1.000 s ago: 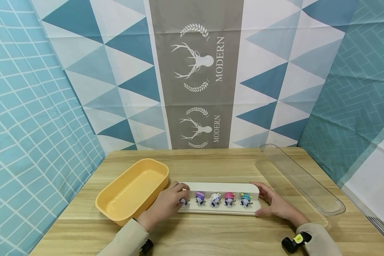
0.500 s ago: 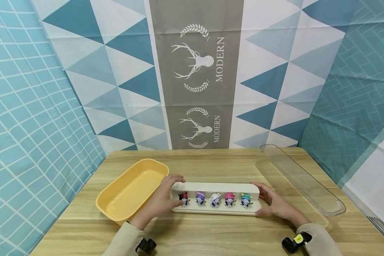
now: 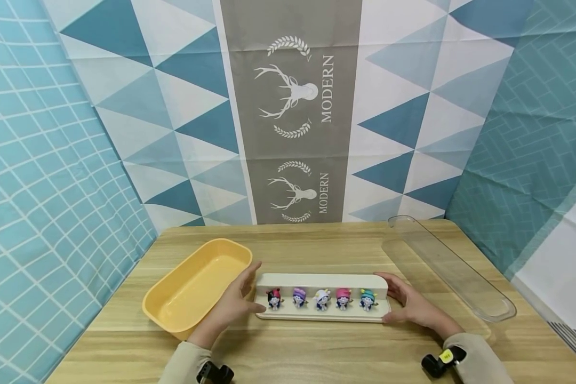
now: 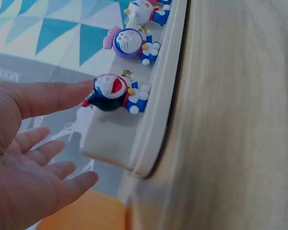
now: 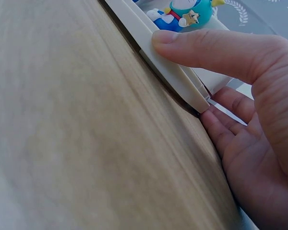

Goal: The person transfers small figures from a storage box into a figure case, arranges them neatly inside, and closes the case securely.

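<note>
A cream display stand (image 3: 317,314) lies lengthwise on the table, with a row of several small cartoon figurines along it. At its left end is the figurine in a red and black hat (image 3: 274,300); at its right end is the one in a teal hat (image 3: 367,300). My left hand (image 3: 232,306) is spread beside the left end, holding nothing; in the left wrist view its thumb overlaps the red and black hat figurine (image 4: 116,93). With the thumb on the front edge and fingers behind the end, my right hand (image 3: 415,306) grips the stand's right end (image 5: 182,79).
A yellow tub (image 3: 160,320) stands left of the stand, close to my left forearm. On the right side of the wooden table (image 3: 326,352) lies a long transparent cover (image 3: 453,272). Patterned cloth (image 3: 293,133) hangs behind the table.
My left hand has let go of the red and black hat figurine and drawn back left, its fingers opening and uncovering it. The right hand keeps its hold on the stand.
</note>
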Tool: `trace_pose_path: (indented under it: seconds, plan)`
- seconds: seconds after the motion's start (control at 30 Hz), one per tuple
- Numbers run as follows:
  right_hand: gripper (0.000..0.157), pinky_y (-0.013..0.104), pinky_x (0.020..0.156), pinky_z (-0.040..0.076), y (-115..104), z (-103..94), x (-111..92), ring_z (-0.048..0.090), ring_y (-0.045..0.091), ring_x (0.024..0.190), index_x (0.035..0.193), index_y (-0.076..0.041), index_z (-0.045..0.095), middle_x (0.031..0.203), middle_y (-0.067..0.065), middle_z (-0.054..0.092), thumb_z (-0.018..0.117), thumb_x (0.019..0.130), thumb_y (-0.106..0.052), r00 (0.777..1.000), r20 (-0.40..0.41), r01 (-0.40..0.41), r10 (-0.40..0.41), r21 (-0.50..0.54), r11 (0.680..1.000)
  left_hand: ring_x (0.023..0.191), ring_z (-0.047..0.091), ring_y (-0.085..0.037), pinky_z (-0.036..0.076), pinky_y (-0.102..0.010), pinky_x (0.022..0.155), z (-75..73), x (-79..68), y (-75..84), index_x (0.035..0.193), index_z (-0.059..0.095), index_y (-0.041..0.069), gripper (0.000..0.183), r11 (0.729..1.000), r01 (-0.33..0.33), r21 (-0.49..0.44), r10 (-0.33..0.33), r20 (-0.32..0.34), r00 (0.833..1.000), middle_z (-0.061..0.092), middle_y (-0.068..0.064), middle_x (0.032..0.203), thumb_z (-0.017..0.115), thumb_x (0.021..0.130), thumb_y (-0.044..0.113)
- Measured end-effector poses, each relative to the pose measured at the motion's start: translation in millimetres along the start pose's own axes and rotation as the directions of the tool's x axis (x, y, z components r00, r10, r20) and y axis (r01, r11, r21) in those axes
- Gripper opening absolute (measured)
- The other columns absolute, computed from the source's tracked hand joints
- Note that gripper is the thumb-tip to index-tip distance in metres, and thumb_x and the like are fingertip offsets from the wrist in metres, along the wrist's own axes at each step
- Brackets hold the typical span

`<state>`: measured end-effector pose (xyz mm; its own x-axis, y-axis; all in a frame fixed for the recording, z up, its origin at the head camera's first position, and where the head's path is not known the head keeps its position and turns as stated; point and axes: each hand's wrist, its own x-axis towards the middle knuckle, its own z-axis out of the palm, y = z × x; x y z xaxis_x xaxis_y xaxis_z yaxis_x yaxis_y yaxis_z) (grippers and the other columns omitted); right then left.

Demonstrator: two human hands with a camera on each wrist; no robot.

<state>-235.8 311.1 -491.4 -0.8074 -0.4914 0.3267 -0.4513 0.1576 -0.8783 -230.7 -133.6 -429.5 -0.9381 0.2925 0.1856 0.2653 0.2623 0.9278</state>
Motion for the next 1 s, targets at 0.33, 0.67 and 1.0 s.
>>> trace_pose_path:
  seconds: [0.33, 0.67, 1.0]
  plan:
    - [0.099, 0.012, 0.102, 0.034, 0, 0.5, 0, 0.045, -0.004, 0.126, 0.15, 0.007, 0.029, 0.145, 0.03, 0.035, 0.087, 0.071, -0.002, 1.0, 0.003, -0.023, 0.023, 0.004, 1.0, 0.145, 0.01, -0.049, 0.018, -0.049, 0.114, -3.3, -0.4, -26.3, 0.155, 0.013, -0.007, 0.114, 0.972, 0.13, -0.197, -0.101, 0.149, 0.984, 0.01, -0.034, 0.158, 0.067, 0.057, -0.033]
    - [0.099, 0.011, 0.103, 0.033, -2, 0.1, 2, 0.044, -0.004, 0.127, 0.151, 0.006, 0.028, 0.147, 0.035, 0.032, 0.087, 0.071, -0.002, 0.999, 0.004, -0.036, 0.036, 0.009, 0.999, 0.144, 0.022, -0.045, 0.031, -0.035, 0.112, -14.4, 2.1, -48.5, 0.153, 0.02, -0.01, 0.103, 0.966, 0.134, -0.221, -0.097, 0.169, 0.981, 0.027, -0.034, 0.153, 0.069, 0.064, -0.028]
    - [0.099, 0.011, 0.102, 0.032, -3, 0.5, 2, 0.045, -0.004, 0.126, 0.15, 0.007, 0.028, 0.146, 0.034, 0.034, 0.087, 0.071, -0.002, 0.999, -0.008, -0.046, 0.046, -0.006, 0.999, 0.143, 0.022, -0.044, 0.032, -0.034, 0.112, -18.4, 4.5, -55.5, 0.153, 0.017, -0.01, 0.103, 0.948, 0.142, -0.284, -0.089, 0.191, 0.977, 0.026, -0.036, 0.152, 0.069, 0.067, -0.028]
